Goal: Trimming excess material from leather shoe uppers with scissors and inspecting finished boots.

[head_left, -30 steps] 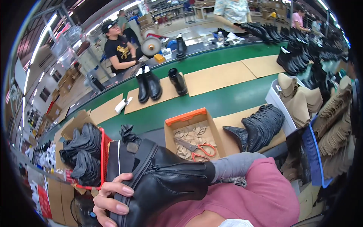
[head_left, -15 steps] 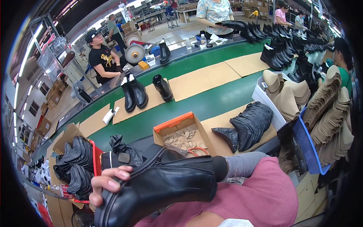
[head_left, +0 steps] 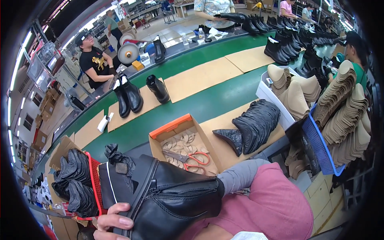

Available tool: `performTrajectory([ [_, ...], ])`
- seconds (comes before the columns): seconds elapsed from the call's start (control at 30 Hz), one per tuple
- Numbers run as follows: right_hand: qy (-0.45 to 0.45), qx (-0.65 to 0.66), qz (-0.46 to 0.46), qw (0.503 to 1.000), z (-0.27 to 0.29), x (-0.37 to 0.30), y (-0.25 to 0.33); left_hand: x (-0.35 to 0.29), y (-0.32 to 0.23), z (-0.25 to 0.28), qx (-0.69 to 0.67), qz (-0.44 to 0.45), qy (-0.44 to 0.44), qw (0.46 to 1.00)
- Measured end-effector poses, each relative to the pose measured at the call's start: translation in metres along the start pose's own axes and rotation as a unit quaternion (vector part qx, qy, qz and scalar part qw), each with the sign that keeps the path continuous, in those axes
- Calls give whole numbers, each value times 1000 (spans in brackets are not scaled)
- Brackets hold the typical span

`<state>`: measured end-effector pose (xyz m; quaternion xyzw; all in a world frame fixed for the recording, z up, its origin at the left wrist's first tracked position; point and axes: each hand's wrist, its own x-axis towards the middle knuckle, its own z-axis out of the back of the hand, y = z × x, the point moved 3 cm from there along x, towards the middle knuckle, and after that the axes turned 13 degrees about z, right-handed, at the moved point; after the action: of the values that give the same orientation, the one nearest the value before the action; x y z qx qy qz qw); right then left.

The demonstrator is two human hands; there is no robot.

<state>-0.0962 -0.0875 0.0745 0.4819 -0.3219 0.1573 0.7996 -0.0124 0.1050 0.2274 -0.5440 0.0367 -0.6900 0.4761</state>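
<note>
A black leather ankle boot (head_left: pixel 180 208) with a side zipper lies across the front of the view, its shaft toward the right. My left hand (head_left: pixel 114 222) curls its fingers round the sole edge at the boot's left end. From the right, the grey sleeve of my right arm (head_left: pixel 244 174) reaches into the boot's opening; my right hand is hidden inside. Just beyond the boot stands a cardboard box (head_left: pixel 171 127) with an orange edge. Scissors (head_left: pixel 194 160) with orange-red handles lie in it on beige scraps.
A red basket (head_left: pixel 94 180) and crinkled black bundles (head_left: pixel 80 176) are at left. Black bundles (head_left: pixel 260 126) lie on cardboard at right, near a white bin (head_left: pixel 276 108) and a blue basket (head_left: pixel 326 154) of beige forms. Boots (head_left: pixel 130 96) stand on the green conveyor (head_left: pixel 216 98). Co-workers are beyond.
The boot has turned, bringing its zippered side more into view. My left hand has moved slightly down with it. The scissors show more fully, and the background has shifted left.
</note>
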Motion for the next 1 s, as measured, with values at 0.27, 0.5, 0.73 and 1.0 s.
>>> performTrajectory([
  [0.27, 63, 27, 18, 997, 4, 47, -10, 19, 59, -16, -207, -53, -153, 965],
  [0.5, 141, 68, 74, 985, 17, 20, -10, 12, 72, 12, -187, -34, -146, 971],
  [0.73, 182, 66, 101, 976, 25, 4, -2, 10, 68, 44, -255, -46, -77, 963],
  [1.0, 188, 47, 116, 974, 17, 54, -12, 14, 88, 39, -275, -49, -3, 960],
])
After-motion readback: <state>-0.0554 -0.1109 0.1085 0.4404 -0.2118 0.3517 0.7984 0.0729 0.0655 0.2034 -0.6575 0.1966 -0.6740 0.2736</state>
